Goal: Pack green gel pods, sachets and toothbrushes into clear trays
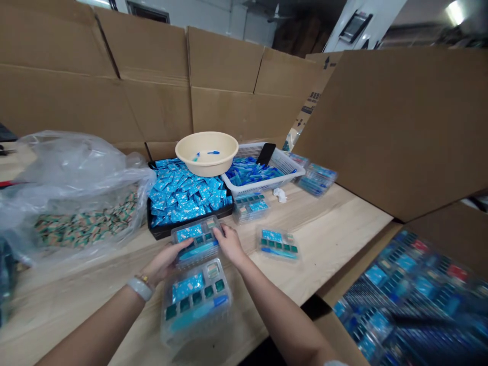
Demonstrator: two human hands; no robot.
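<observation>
Both hands are gripping here: the left hand is closing around the near-left side of a clear, rectangular plastic case, its thumb lying over the top, while the right hand is pinching the right end. Neither is opening wider than the case calls for; the fingers underneath are hiding, so I can't tell how far they're wrapping, or whether more than one layer is sitting in the grip.

So the case is lying right between the two hands, touching both, and its long axis is running crosswise from left to right, the right end tipping a little farther from the body. Neither hand is clearly nearer; both are making contact.

Just on the body side of the grip, a clear plastic stack of filled cases is sitting with its long axis slanting much the same way, its far edge coming close beneath the held case, and the left hand is hovering by its far-left corner. Out to the right of the right hand, a single clear compartment case is lying apart on the pale wooden table.

Beyond the grip, a black tray is holding shiny blue packets, and past the right hand a white mesh basket is carrying blue pens.
</observation>
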